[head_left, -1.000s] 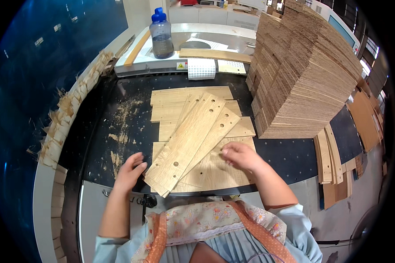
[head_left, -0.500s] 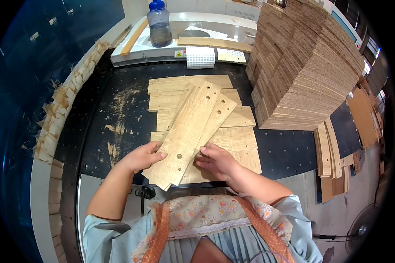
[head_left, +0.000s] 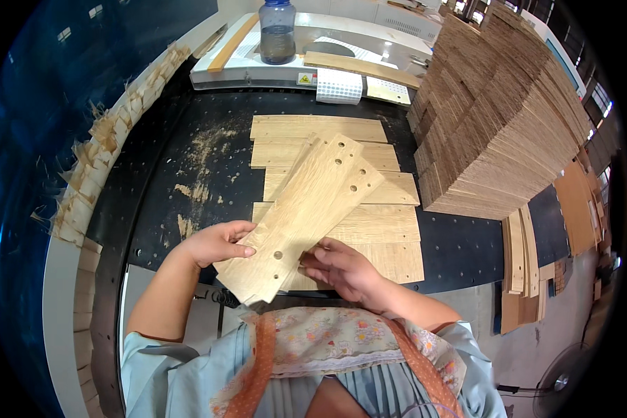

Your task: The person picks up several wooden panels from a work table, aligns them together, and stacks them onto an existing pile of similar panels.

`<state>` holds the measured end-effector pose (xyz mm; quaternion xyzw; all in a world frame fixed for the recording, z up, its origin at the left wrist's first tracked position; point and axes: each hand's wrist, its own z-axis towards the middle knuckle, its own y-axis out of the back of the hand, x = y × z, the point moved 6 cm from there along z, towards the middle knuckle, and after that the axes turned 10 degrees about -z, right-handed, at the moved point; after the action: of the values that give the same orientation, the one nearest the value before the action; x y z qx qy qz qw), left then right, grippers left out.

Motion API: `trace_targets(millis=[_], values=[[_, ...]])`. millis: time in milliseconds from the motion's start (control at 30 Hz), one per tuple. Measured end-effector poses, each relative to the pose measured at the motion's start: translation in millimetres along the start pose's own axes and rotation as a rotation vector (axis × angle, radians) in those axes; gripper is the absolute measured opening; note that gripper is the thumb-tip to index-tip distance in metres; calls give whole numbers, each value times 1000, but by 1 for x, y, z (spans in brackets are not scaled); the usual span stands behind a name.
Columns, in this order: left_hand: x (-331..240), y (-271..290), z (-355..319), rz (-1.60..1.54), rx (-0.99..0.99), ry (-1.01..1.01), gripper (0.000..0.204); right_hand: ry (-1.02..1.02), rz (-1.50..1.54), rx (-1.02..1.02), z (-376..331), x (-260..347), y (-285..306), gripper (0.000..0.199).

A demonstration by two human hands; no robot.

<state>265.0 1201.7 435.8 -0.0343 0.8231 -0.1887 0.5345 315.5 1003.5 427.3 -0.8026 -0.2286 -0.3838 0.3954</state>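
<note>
A small fanned stack of light wood-grain boards with drilled round holes slants over the work surface. My left hand grips its left edge near the lower end, thumb on top and fingers underneath. At the opposite edge my right hand has its fingers curled in against the boards; its fingertips are partly hidden. Beneath the stack, more wood-grain boards lie flat in rows on a black perforated table.
A tall stack of brown boards rises at the right. At the back, a blue-capped water bottle stands on a white machine bed. Sawdust lies at the left, beside a frayed strip curtain. Loose boards lie at far right.
My hands and the held boards have shifted slightly left and lower relative to the table, and the fanned boards sit closer together. The whole view has also shifted.
</note>
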Motion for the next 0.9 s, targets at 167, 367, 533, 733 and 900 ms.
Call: trace_targets(millis=[167, 367, 533, 733, 900], values=[[7, 14, -21, 189, -100, -49, 57, -74, -855, 75, -10, 22, 9, 18], [20, 40, -62, -105, -469, -194, 59, 747, -1471, 187, 9, 72, -75, 16], [50, 25, -93, -259, -671, -339, 55, 597, -1649, 307, 43, 56, -81, 17], [76, 2, -101, -417, -592, -518, 47, 680, -1670, 443, 44, 58, -89, 21], [92, 3, -106, -460, -636, -557, 45, 762, -1619, 436, 44, 58, -88, 21]])
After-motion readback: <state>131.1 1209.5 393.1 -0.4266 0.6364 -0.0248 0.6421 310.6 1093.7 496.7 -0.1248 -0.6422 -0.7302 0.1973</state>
